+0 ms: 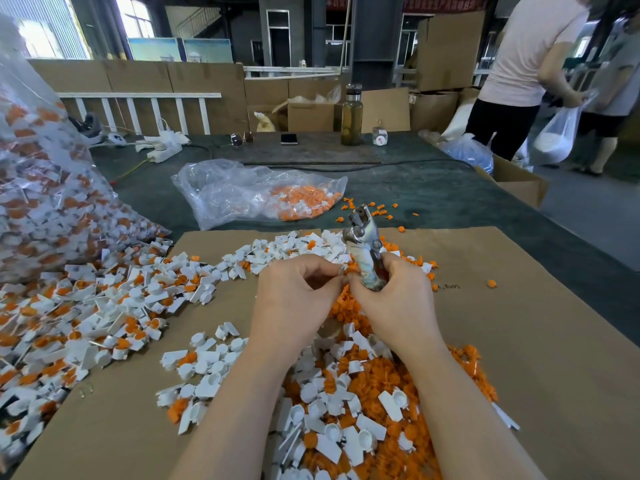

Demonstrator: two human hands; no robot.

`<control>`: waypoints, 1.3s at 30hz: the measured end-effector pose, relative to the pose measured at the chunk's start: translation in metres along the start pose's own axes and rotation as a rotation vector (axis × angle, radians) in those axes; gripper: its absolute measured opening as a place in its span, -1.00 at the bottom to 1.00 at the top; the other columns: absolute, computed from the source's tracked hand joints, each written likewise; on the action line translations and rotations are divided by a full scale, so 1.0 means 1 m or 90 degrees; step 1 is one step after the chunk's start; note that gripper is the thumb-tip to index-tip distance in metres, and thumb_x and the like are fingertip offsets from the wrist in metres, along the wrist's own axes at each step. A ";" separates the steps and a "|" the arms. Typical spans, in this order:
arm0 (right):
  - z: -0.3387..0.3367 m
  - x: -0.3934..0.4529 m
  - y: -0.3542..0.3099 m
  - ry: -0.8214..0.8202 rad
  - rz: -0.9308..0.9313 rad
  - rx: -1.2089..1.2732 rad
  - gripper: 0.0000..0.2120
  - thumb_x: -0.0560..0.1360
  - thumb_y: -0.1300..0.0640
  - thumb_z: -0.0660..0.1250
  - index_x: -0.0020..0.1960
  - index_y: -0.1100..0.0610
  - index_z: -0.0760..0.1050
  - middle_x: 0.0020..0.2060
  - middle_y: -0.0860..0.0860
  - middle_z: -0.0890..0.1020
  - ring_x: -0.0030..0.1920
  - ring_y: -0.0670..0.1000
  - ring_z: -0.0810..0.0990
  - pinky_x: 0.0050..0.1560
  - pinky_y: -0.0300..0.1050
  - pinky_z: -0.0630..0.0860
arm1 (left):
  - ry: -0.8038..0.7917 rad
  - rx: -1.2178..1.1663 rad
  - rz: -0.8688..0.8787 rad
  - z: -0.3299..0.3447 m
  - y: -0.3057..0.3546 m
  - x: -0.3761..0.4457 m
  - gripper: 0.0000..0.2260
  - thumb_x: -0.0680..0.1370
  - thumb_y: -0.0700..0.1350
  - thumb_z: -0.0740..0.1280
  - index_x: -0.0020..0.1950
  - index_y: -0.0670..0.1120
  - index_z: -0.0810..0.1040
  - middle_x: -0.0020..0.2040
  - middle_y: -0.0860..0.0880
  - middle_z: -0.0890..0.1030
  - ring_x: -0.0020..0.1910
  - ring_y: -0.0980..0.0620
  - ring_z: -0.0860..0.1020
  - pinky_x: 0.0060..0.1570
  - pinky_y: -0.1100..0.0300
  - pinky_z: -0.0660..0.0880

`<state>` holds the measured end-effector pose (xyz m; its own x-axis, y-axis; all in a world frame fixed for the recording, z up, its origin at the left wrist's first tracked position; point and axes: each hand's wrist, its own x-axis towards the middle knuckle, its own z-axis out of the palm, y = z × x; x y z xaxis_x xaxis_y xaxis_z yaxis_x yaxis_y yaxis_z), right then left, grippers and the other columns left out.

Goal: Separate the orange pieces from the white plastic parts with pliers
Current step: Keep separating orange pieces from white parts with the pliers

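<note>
My right hand (391,299) grips the wrapped handles of metal pliers (363,233), whose jaws point up and away from me. My left hand (294,292) is curled right beside it, fingertips meeting the right hand's fingers; whatever they pinch is hidden. Both hands hover above a brown cardboard sheet (519,323). A heap of white plastic parts with orange pieces (104,306) spreads to the left. Below my forearms lies a mixed pile of loose orange pieces and white parts (363,410).
A big clear bag of unsorted parts (45,188) stands at the left, and a flatter bag (256,192) lies behind the cardboard. A bottle (351,114), phone (288,138) and glasses (241,137) sit at the table's back. Two people stand at the right with bags.
</note>
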<state>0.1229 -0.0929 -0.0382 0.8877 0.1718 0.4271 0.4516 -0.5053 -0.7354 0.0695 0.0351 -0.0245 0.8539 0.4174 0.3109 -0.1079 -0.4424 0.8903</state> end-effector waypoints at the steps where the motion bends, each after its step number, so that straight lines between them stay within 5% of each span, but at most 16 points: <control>1: 0.000 0.000 0.000 -0.001 0.002 0.003 -0.85 0.45 0.05 0.44 -0.19 -0.04 0.47 -0.34 -0.18 0.56 -0.31 -0.16 0.53 -0.38 -0.29 0.32 | 0.001 0.008 0.001 0.000 0.000 0.000 -0.83 0.44 -0.13 0.54 -0.24 0.16 0.70 -0.30 0.27 0.66 -0.26 0.30 0.62 -0.29 0.46 0.50; 11: -0.003 0.002 0.001 -0.041 0.013 0.046 -0.78 0.45 0.11 0.43 -0.26 -0.08 0.43 -0.39 -0.13 0.53 -0.36 -0.19 0.50 -0.38 -0.27 0.34 | 0.025 0.017 -0.012 0.003 0.000 -0.001 -0.80 0.44 -0.13 0.53 -0.29 0.16 0.67 -0.33 0.28 0.64 -0.30 0.30 0.60 -0.37 0.49 0.45; 17: -0.004 0.002 -0.002 -0.091 0.028 0.075 -0.91 0.43 0.16 0.42 -0.14 0.01 0.53 -0.31 -0.05 0.60 -0.28 -0.02 0.57 -0.24 0.06 0.58 | 0.061 0.028 -0.037 0.004 -0.003 0.001 -0.88 0.43 -0.06 0.55 -0.27 0.10 0.67 -0.33 0.27 0.64 -0.28 0.30 0.60 -0.35 0.46 0.48; 21: -0.006 0.001 -0.004 -0.114 0.040 0.092 -0.90 0.44 0.16 0.41 -0.09 -0.01 0.55 -0.23 -0.04 0.63 -0.22 0.03 0.61 -0.16 0.18 0.60 | 0.089 -0.067 -0.083 0.001 -0.004 0.002 -0.87 0.44 -0.09 0.55 -0.25 0.07 0.64 -0.33 0.14 0.68 -0.30 0.17 0.66 -0.25 0.26 0.58; 26: -0.012 0.000 -0.005 -0.172 0.054 0.098 -0.90 0.45 0.16 0.39 -0.08 -0.01 0.54 -0.20 -0.03 0.63 -0.20 0.02 0.60 -0.08 0.17 0.59 | 0.097 -0.247 -0.126 -0.006 -0.006 0.005 -0.92 0.44 -0.21 0.53 -0.14 -0.08 0.67 -0.27 -0.04 0.71 -0.23 -0.01 0.71 -0.12 0.10 0.65; 39: -0.015 -0.002 -0.007 -0.340 0.004 0.080 -0.83 0.44 0.22 0.37 0.00 0.03 0.53 -0.21 -0.08 0.60 -0.22 -0.06 0.59 -0.17 -0.01 0.55 | 0.061 -0.397 -0.062 -0.014 -0.004 0.005 -0.93 0.47 -0.31 0.45 -0.13 -0.16 0.63 -0.32 -0.01 0.68 -0.33 0.08 0.66 -0.24 0.29 0.59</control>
<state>0.1172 -0.1021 -0.0264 0.7974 0.5913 0.1203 0.4248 -0.4086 -0.8078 0.0672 0.0500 -0.0222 0.8282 0.5150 0.2211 -0.3326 0.1342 0.9335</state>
